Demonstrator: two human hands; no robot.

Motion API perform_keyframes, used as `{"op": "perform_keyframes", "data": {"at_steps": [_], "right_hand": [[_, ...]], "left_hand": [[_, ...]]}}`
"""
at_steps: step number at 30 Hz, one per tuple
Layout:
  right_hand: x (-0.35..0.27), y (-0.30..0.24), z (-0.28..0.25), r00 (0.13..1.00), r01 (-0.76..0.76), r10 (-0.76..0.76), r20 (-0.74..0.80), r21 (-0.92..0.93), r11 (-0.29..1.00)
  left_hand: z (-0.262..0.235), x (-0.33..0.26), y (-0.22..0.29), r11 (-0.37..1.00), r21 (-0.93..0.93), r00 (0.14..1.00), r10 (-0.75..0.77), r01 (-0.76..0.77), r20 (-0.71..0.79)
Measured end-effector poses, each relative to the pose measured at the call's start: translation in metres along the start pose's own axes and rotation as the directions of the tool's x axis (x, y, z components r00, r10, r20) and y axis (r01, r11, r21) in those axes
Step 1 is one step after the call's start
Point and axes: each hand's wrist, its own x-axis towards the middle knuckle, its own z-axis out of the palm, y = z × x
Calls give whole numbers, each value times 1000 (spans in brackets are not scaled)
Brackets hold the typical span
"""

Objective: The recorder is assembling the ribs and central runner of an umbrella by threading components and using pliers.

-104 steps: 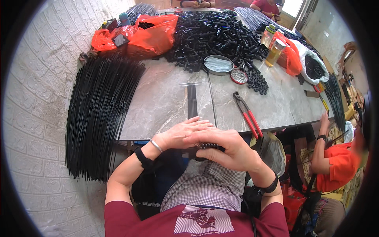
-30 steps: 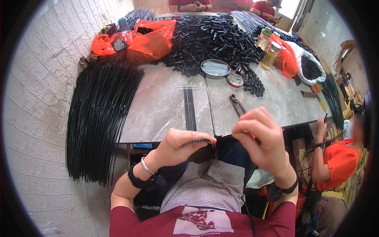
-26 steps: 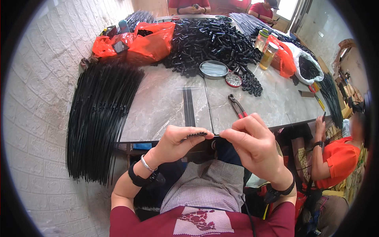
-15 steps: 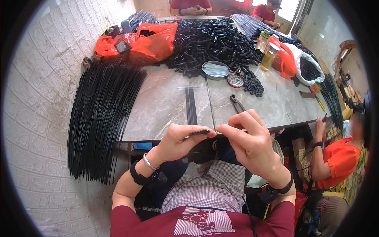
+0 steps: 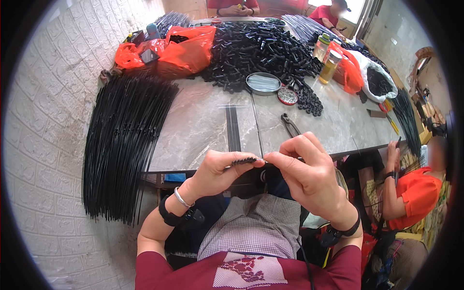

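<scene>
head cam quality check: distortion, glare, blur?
Head view: strong fisheye, table edges bow, black vignette around the rim. Bright window at top right, blown out. Left hand, right hand and the small black part between them are sharp; a face at right edge is blurred.

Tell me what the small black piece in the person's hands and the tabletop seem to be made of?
The small black ribbed tube, pinched in the left hand with the right hand at its tip, looks like matte plastic or rubber; it is too small to be sure. The grey veined tabletop looks like polished stone, given its sheen.
</scene>
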Motion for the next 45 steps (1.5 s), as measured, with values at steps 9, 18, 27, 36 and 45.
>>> {"op": "perform_keyframes", "data": {"at_steps": [9, 18, 27, 36, 45], "right_hand": [[-2, -4, 3, 999, -42, 42, -9, 34, 999], [13, 9, 0, 998, 22, -29, 60, 113, 993], [25, 16, -1, 995, -12, -14, 103, 246, 969], [22, 13, 7, 997, 13, -34, 72, 276, 961], [23, 12, 2, 927, -364, 236, 291, 547, 754]], "left_hand": [[2, 0, 4, 1000, 27, 1000, 17, -17, -2], [1, 0, 4, 997, 76, 1000, 6, -7, 12], [-1, 1, 1, 996, 90, 1000, 18, -19, 14], [-4, 2, 0, 998, 60, 1000, 17, -18, 18], [-3, 1, -2, 999, 34, 999, 42, -43, 23]]}}
